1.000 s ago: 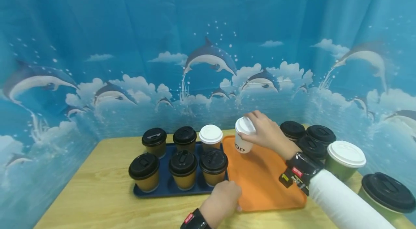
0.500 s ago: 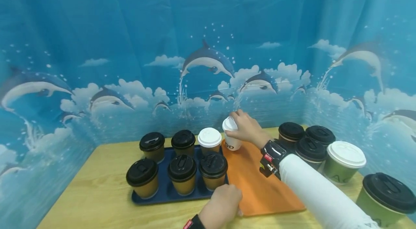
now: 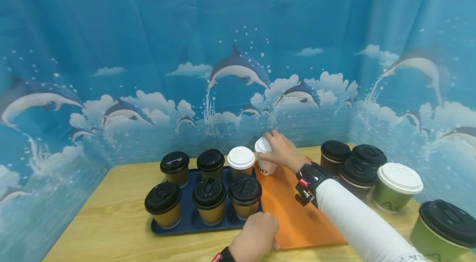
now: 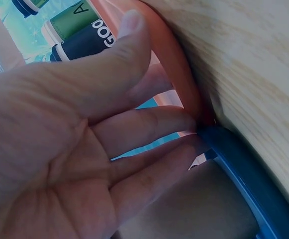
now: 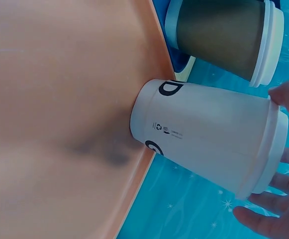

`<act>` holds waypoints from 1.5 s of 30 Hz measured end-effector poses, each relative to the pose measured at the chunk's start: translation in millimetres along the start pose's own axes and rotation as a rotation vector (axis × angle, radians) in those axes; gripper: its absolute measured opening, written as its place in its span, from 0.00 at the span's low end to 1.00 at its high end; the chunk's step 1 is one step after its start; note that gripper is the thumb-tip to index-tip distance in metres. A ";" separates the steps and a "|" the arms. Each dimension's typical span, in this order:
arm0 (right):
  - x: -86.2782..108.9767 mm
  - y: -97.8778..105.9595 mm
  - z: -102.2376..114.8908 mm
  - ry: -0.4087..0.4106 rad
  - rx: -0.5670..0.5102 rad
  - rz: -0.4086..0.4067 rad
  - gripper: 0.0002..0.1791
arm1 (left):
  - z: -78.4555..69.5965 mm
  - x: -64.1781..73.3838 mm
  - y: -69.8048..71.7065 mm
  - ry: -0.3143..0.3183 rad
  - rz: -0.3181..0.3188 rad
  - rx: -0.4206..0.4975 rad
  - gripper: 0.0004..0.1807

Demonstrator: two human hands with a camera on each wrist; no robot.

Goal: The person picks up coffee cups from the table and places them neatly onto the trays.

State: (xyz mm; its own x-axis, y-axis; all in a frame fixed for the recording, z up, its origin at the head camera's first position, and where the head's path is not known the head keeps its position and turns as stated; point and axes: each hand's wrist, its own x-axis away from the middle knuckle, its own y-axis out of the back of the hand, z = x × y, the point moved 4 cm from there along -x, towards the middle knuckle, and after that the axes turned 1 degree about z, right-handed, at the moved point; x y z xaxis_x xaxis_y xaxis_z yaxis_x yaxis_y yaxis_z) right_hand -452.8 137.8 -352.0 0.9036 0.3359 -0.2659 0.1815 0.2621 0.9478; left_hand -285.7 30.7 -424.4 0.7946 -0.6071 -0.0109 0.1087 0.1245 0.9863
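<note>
A blue dolphin backdrop (image 3: 148, 26) rises behind the far edge of a pale wooden table (image 3: 104, 204). The white cup (image 5: 209, 134) has shifted left over the last second, from farther inside the orange tray (image 3: 297, 212) to its far left corner; in the last half second it has barely moved. That suggests the placing is nearly finished, with only settling and letting go left. The right hand (image 3: 282, 152) grips the cup around its lid from above, thumb on one side and fingers on the other. The base is at the tray surface, though full contact is hard to confirm.

The left hand (image 3: 256, 235) touches the near rims where the orange tray meets the blue tray (image 3: 187, 208), its fingers loosely bent; no firm grip can be made out.

Room is tight on the cup's left: the white-lidded cup (image 3: 241, 158) stands just beside it at the blue tray's far right corner. The far rim and backdrop limit the back. Orange surface extends toward the near edge, partly under the right forearm. Along the table's right side, dark cups (image 3: 358, 173) and green cups (image 3: 394, 194) flank that arm closely.
</note>
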 end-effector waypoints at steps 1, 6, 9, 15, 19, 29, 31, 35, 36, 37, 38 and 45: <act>0.1 -0.3 -0.7 -0.004 0.001 -0.007 0.39 | -0.6 -0.4 0.5 -0.003 0.009 -0.002 0.18; -1.9 2.2 -3.6 -0.031 0.004 -0.025 0.40 | -1.4 -2.4 4.0 -0.008 0.061 -0.017 0.18; -6.3 8.1 -2.6 -0.047 -0.002 -0.020 0.41 | 0.1 -3.1 7.9 -0.004 0.068 -0.034 0.18; -16.9 16.6 2.5 -0.064 0.000 0.022 0.42 | 6.1 -2.7 14.3 0.034 0.012 -0.018 0.19; -19.9 13.1 3.0 -0.066 0.011 0.049 0.42 | 8.6 -2.8 13.5 0.038 0.028 0.021 0.19; -12.8 0.4 1.5 -0.097 0.025 0.144 0.44 | 5.7 0.4 5.4 0.019 0.027 0.100 0.19; -10.4 -1.3 0.2 -0.089 0.024 0.143 0.43 | 4.6 -0.1 3.4 0.009 0.031 0.099 0.19; -5.9 -1.9 -2.4 -0.078 0.010 0.129 0.44 | 2.8 -0.7 2.4 -0.012 0.018 0.090 0.20; -4.8 -1.2 -3.1 -0.079 0.004 0.126 0.44 | 2.7 -0.7 2.6 -0.017 0.011 0.093 0.20; -3.3 -0.4 -3.8 -0.080 -0.003 0.123 0.44 | 2.6 -0.6 3.1 -0.020 0.008 0.103 0.20; -1.7 0.8 -4.4 -0.081 -0.009 0.121 0.44 | 2.8 -0.5 3.5 -0.024 0.005 0.113 0.20; 13.3 24.2 -6.7 -0.044 0.021 0.095 0.43 | 8.1 2.4 3.4 -0.036 -0.002 0.176 0.22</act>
State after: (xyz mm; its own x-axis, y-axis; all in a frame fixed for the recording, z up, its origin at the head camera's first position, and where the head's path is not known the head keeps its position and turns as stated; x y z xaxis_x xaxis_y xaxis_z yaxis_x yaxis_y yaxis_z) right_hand -439.1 154.7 -333.8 0.9334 0.3179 -0.1667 0.1016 0.2114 0.9721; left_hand -288.3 23.3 -419.7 0.7719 -0.6356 -0.0104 0.0015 -0.0145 0.9999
